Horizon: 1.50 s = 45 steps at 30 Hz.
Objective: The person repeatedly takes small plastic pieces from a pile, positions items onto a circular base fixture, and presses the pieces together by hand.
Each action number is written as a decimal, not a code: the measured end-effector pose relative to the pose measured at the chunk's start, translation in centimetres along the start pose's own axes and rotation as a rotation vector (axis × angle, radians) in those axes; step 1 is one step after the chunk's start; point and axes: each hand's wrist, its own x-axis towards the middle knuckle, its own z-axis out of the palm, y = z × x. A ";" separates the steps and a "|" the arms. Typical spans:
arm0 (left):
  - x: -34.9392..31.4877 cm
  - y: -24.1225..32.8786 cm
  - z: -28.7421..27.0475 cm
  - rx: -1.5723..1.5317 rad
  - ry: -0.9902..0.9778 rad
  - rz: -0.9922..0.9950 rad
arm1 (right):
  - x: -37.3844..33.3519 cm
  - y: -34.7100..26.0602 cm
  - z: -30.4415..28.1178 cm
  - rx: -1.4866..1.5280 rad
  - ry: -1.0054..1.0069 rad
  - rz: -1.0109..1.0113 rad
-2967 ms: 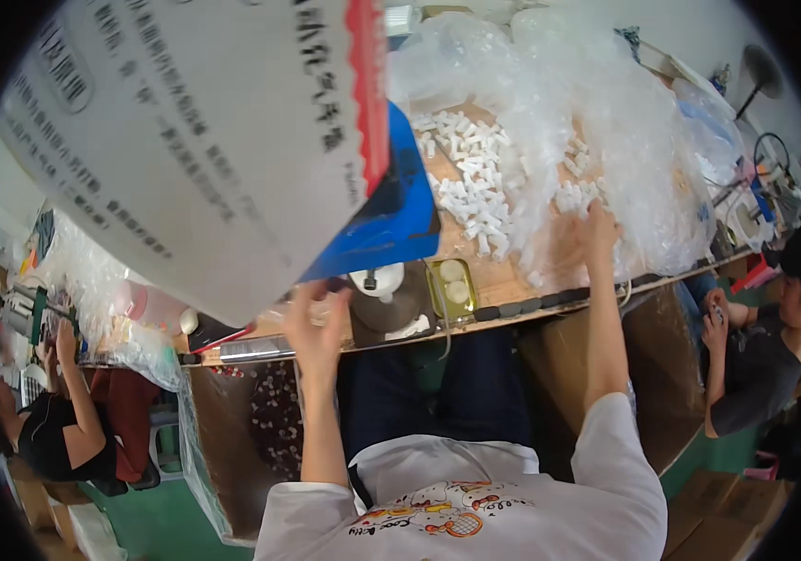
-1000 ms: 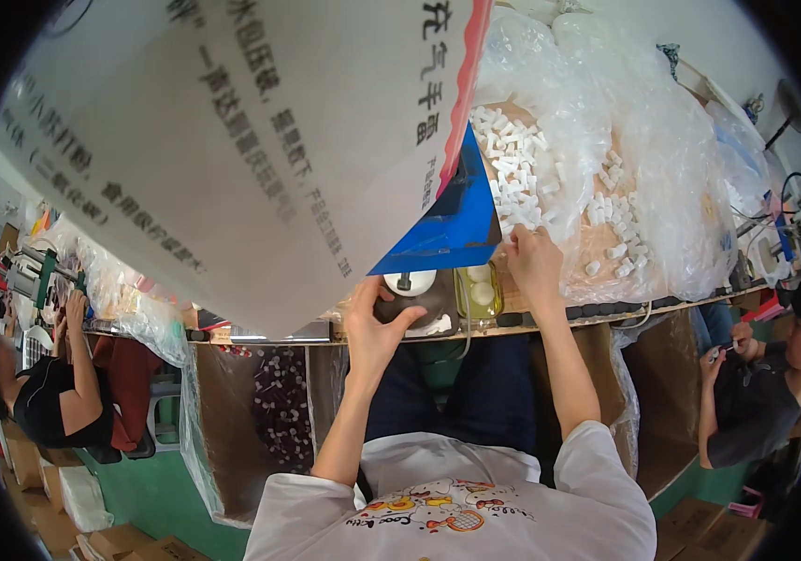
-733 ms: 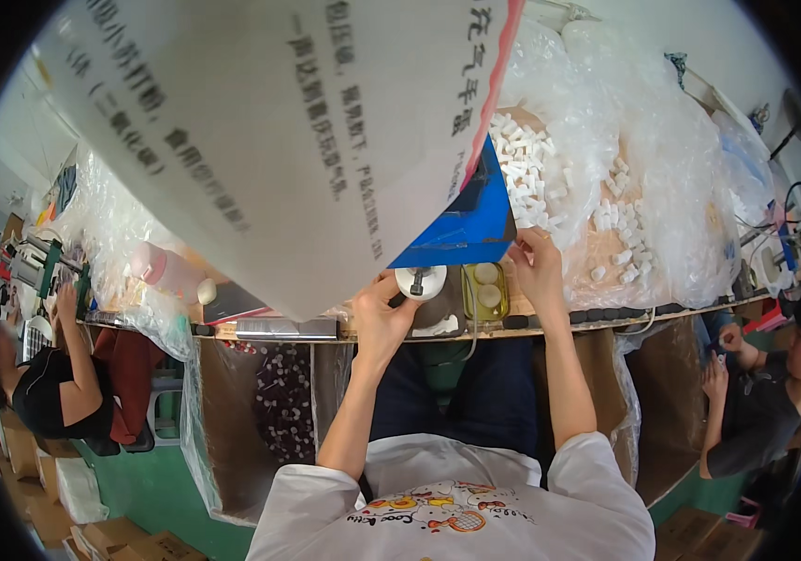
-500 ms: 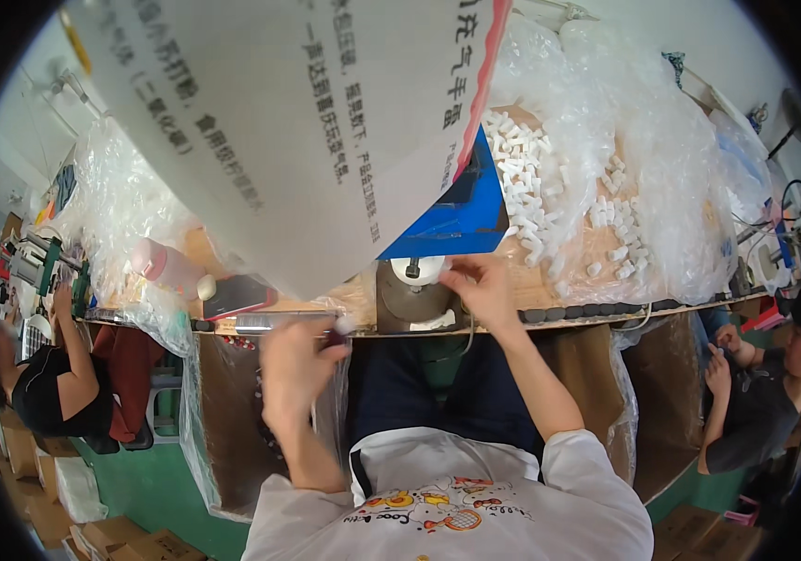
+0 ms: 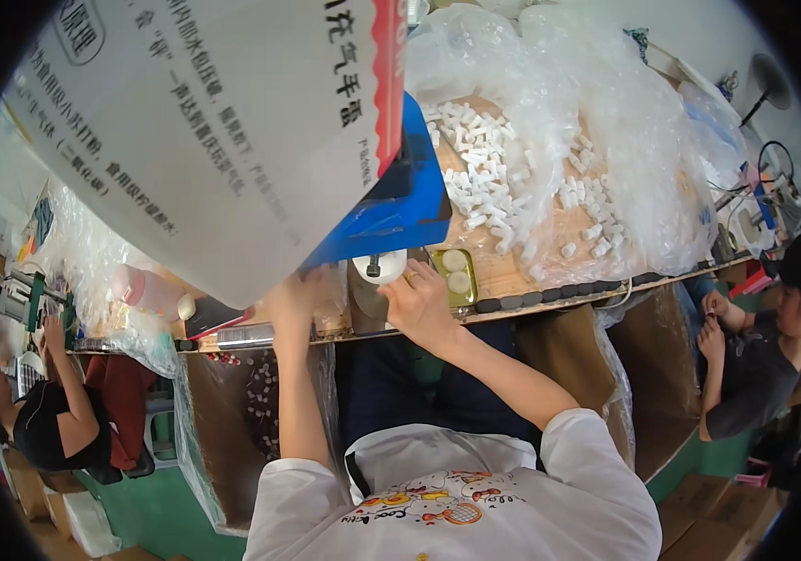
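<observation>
My right hand (image 5: 422,304) is at the foot of a blue bench press (image 5: 405,206). Its fingers are pinched together beside a white round part (image 5: 380,268) under the press's dark bolt, and whatever they hold is too small to make out. To the left, my left hand (image 5: 293,304) reaches up toward the bench, blurred, with its fingers partly hidden behind a large printed sheet (image 5: 204,150). That sheet hangs in front of the press and covers much of it. Just right of my right hand lies a yellow-green tray (image 5: 469,297) with pale round pieces in it.
Many small white plastic cylinders (image 5: 484,178) are heaped behind the tray, with clear plastic bags (image 5: 643,187) around them. A pink bottle (image 5: 143,288) stands at the left. Open cardboard boxes (image 5: 559,351) sit below the bench edge. Co-workers (image 5: 64,402) sit at both sides.
My left hand has risen from the bench edge toward the press, behind the sheet. My right hand stays by the white round part. The view has shifted right, and the tray now shows.
</observation>
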 end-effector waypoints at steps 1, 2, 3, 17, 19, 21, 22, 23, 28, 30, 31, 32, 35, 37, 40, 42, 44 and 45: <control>0.2 1.0 -0.8 -0.242 0.011 -0.059 | -0.1 0.3 -0.4 -0.009 0.004 0.006; -0.1 1.3 -1.6 -0.377 -0.001 -0.126 | 0.1 0.0 -0.5 0.075 -0.086 0.163; -0.4 2.0 -1.8 -0.373 0.002 -0.126 | 0.5 -0.3 -0.9 0.151 -0.174 0.325; -5.3 7.2 2.3 -0.379 -0.030 0.236 | -6.2 17.9 -19.2 -0.264 0.219 0.508; -6.0 8.1 3.0 -0.428 0.089 0.189 | -4.8 15.3 -18.0 -0.169 0.265 0.580; -6.7 7.9 4.1 -0.411 0.148 0.129 | -4.0 11.7 -15.0 0.184 0.234 0.619; -7.0 8.1 4.4 -0.350 0.236 0.128 | -3.9 10.0 -13.1 0.168 0.169 0.614; -7.1 8.4 4.8 -0.291 0.322 0.127 | -3.7 8.5 -11.5 0.149 0.105 0.608; -6.9 9.3 5.4 -0.140 0.426 0.059 | -3.7 7.5 -6.8 -0.144 -0.060 0.009; -6.7 9.1 4.9 -0.106 0.419 0.062 | -2.8 5.9 -7.4 -0.198 -0.042 0.011; -6.3 9.1 4.2 -0.105 0.320 0.042 | -2.3 5.2 -7.7 -0.260 -0.017 0.013; -5.8 9.4 3.4 -0.111 0.216 0.028 | -2.1 4.7 -7.8 -0.262 -0.017 0.017; -3.5 10.2 0.5 -0.301 -0.255 -0.226 | -1.4 3.2 -6.3 0.325 0.095 0.341; -5.3 9.1 2.3 -0.219 -0.010 0.037 | 0.2 1.5 -3.6 0.681 0.195 0.424; -6.4 8.4 4.3 -0.156 0.178 0.081 | 2.0 0.2 -2.6 0.328 0.111 0.021; -6.5 8.5 4.4 -0.154 0.183 0.088 | 2.0 0.9 -1.8 0.150 0.125 -0.252; -6.6 8.3 4.3 -0.148 0.195 0.090 | 1.5 0.7 -1.6 0.113 0.104 -0.282; -6.6 8.1 4.2 -0.157 0.168 0.090 | 1.5 0.7 -1.7 0.116 0.101 -0.287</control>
